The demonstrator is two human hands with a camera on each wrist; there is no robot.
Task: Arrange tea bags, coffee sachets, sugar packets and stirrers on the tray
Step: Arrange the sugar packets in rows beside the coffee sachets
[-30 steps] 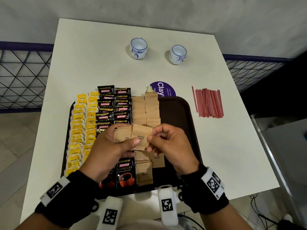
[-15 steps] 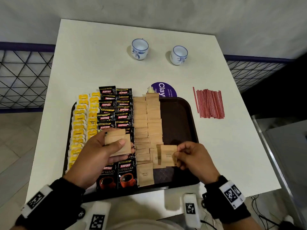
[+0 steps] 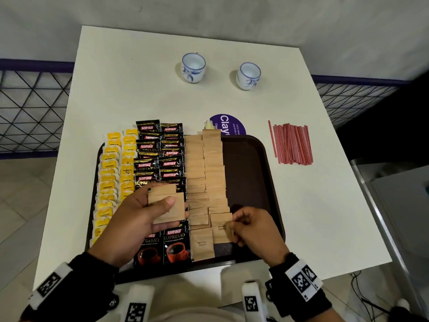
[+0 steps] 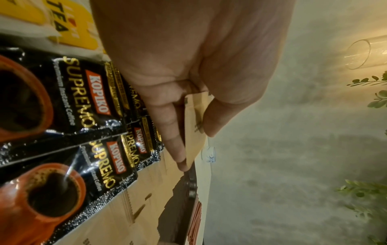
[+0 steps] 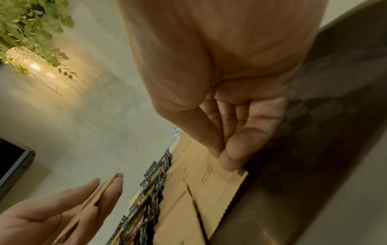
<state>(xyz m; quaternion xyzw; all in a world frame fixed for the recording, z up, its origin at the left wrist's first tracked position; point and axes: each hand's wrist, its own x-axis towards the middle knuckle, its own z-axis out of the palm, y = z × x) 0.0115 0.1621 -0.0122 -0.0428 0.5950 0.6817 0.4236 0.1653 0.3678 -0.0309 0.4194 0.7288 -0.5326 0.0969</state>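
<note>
Dim indoor light, warm wall glow, wrist views blurred, edges bent by wide lens

I wear black cuffs on both wrists. Each carries a white band printed with a black square code: one on my left wrist [image 3: 50,283], one on my right wrist [image 3: 301,278]. Under each wrist juts a white camera block with its own code tag. My left hand [image 3: 139,214] and right hand [image 3: 255,228] are bare.

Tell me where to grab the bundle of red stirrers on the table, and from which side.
Grip the red stirrers across their middle, from above. They lie flat and parallel on the table, right of the tray, so fingers spanning the bundle's width should probably gather them evenly.
</note>
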